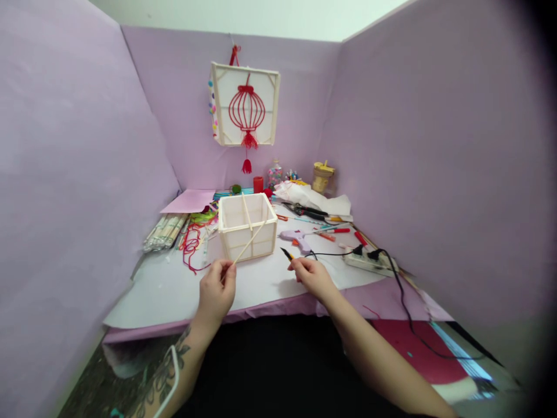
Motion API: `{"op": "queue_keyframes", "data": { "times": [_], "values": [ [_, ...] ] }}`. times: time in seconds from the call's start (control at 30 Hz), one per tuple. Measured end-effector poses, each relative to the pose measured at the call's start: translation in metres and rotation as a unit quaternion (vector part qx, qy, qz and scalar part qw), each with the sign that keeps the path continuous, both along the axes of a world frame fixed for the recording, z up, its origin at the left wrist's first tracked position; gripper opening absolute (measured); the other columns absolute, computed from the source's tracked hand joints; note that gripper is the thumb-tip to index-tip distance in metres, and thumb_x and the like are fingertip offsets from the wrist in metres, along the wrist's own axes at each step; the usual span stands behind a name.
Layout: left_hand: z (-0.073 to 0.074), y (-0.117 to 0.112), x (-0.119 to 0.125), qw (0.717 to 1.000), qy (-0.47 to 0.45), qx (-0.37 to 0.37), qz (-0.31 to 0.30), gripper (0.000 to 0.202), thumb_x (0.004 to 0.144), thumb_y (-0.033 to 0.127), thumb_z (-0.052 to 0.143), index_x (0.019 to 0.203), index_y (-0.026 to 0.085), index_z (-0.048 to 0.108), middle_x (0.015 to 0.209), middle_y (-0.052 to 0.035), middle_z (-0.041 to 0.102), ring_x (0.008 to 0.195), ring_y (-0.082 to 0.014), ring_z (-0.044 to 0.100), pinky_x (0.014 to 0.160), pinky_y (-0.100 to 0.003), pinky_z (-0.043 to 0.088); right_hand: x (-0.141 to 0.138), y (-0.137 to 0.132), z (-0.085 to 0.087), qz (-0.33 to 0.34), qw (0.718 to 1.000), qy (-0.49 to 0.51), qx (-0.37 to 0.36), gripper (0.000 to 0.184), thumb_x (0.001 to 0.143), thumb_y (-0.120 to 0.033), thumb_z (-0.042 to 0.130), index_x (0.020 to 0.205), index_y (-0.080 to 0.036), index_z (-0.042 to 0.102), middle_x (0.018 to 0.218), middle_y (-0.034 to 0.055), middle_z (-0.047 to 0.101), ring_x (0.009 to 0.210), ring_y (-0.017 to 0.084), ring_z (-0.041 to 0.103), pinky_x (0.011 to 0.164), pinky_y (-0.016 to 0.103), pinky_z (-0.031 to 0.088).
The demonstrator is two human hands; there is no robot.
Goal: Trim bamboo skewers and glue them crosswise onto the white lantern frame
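A thin wooden stick (250,244) is pinched in my left hand (218,287), its far end slanting up in front of a white box frame (248,242). The box has pale wooden edges and white sheet sides, and stands on the table with its top open. Across its top lies another wooden stick (246,210). My right hand (314,277) is closed on a slim yellow tool with a black pointed tip (286,253), just right of the box; I cannot make out its exact kind. The tip and the stick are apart.
A lilac glue gun (297,237), pliers (304,210) and a power strip (369,261) with black cables lie to the right. Red yarn (190,244) and bundled sticks (165,232) are on the left. A finished-looking lantern (246,107) hangs above; lilac walls enclose the table.
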State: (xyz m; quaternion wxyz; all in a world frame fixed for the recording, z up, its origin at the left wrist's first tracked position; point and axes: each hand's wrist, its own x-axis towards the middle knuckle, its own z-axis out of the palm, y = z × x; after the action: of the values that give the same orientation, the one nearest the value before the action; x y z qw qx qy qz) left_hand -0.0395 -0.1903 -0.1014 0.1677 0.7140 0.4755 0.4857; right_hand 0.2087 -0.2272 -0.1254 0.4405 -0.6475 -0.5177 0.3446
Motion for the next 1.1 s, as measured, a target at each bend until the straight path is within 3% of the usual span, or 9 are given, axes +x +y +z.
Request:
{"op": "queue_keyframes", "data": {
  "times": [0.17, 0.33, 0.4, 0.5, 0.6, 0.73, 0.83, 0.93, 1.1],
  "values": [
    [-0.011, -0.012, 0.013, 0.992, -0.085, -0.090, -0.024, 0.022, 0.086, 0.039, 0.051, 0.088, 0.017, 0.056, 0.066, 0.0019, 0.055, 0.055, -0.0119, 0.050, 0.052, -0.023, 0.040, -0.009, -0.003, 0.006, -0.024, 0.979, 0.204, 0.003, 0.038, 0.080, -0.053, 0.050, 0.061, -0.019, 0.055, 0.040, -0.0056, 0.042, 0.034, 0.008, 0.031, 0.036, 0.022, 0.021],
    [-0.025, -0.031, 0.031, 0.956, -0.115, -0.229, -0.144, 0.030, 0.084, 0.047, 0.053, 0.090, 0.017, 0.056, 0.060, 0.0053, 0.044, 0.052, -0.0110, 0.041, 0.050, -0.022, 0.033, -0.050, 0.002, 0.023, -0.046, 0.924, 0.374, 0.071, 0.035, 0.073, -0.055, 0.060, 0.079, -0.022, 0.052, 0.061, -0.0038, 0.055, 0.052, 0.010, 0.052, 0.052, 0.023, 0.044],
    [-0.026, -0.033, 0.029, 0.956, -0.095, -0.231, -0.153, 0.032, 0.086, 0.048, 0.050, 0.088, 0.017, 0.056, 0.059, 0.0054, 0.043, 0.052, -0.0114, 0.040, 0.051, -0.023, 0.032, -0.058, 0.004, 0.029, -0.039, 0.883, 0.458, 0.097, 0.036, 0.071, -0.052, 0.068, 0.083, -0.022, 0.053, 0.068, -0.0023, 0.059, 0.060, 0.011, 0.057, 0.058, 0.024, 0.047],
    [-0.022, -0.029, 0.021, 0.969, -0.046, -0.202, -0.134, 0.034, 0.092, 0.046, 0.038, 0.091, 0.018, 0.055, 0.055, 0.0063, 0.040, 0.050, -0.0125, 0.040, 0.053, -0.024, 0.032, -0.057, 0.001, 0.031, -0.035, 0.840, 0.525, 0.133, 0.033, 0.068, -0.040, 0.078, 0.085, -0.020, 0.059, 0.066, -0.0030, 0.058, 0.051, 0.007, 0.050, 0.048, 0.020, 0.040],
    [-0.013, -0.028, 0.028, 0.964, -0.011, -0.205, -0.167, 0.033, 0.094, 0.044, 0.036, 0.085, 0.018, 0.055, 0.056, 0.0048, 0.044, 0.053, -0.0133, 0.045, 0.055, -0.025, 0.036, -0.058, -0.012, 0.019, 0.000, 0.849, 0.518, 0.099, 0.036, 0.064, -0.031, 0.083, 0.091, -0.017, 0.064, 0.056, -0.0071, 0.050, 0.041, 0.003, 0.037, 0.041, 0.018, 0.029],
    [-0.005, -0.035, 0.052, 0.943, 0.012, -0.205, -0.261, 0.035, 0.094, 0.044, 0.037, 0.077, 0.019, 0.053, 0.068, -0.0015, 0.059, 0.064, -0.0154, 0.057, 0.062, -0.027, 0.045, -0.062, -0.026, 0.006, 0.050, 0.857, 0.507, 0.077, 0.029, 0.068, -0.038, 0.080, 0.077, -0.014, 0.067, 0.040, -0.0099, 0.037, 0.035, 0.003, 0.029, 0.037, 0.018, 0.022],
    [-0.013, -0.031, 0.052, 0.945, 0.080, -0.163, -0.274, 0.041, 0.095, 0.044, 0.032, 0.104, 0.014, 0.059, 0.101, -0.0131, 0.068, 0.096, -0.0221, 0.063, 0.086, -0.035, 0.049, -0.037, -0.026, 0.012, 0.013, 0.857, 0.499, 0.130, 0.027, 0.066, -0.038, 0.082, 0.070, -0.016, 0.066, 0.038, -0.0100, 0.036, 0.035, 0.004, 0.028, 0.037, 0.017, 0.022],
    [-0.030, -0.020, 0.041, 0.938, 0.258, -0.133, -0.189, 0.060, 0.091, 0.042, 0.039, 0.136, 0.002, 0.044, 0.145, -0.0251, 0.043, 0.136, -0.0331, 0.038, 0.111, -0.048, 0.031, 0.016, -0.028, 0.028, -0.046, 0.845, 0.497, 0.191, 0.025, 0.063, -0.035, 0.084, 0.071, -0.018, 0.067, 0.042, -0.0104, 0.036, 0.037, 0.003, 0.029, 0.037, 0.016, 0.023],
    [-0.048, -0.012, 0.050, 0.866, 0.465, -0.135, -0.120, 0.076, 0.088, 0.043, 0.043, 0.147, -0.002, 0.027, 0.155, -0.0244, 0.019, 0.146, -0.0358, 0.013, 0.116, -0.053, 0.018, 0.092, -0.056, 0.046, -0.155, 0.825, 0.449, 0.307, 0.023, 0.060, -0.031, 0.086, 0.070, -0.019, 0.070, 0.047, -0.0086, 0.042, 0.037, 0.003, 0.032, 0.036, 0.017, 0.026]
  ]
}}
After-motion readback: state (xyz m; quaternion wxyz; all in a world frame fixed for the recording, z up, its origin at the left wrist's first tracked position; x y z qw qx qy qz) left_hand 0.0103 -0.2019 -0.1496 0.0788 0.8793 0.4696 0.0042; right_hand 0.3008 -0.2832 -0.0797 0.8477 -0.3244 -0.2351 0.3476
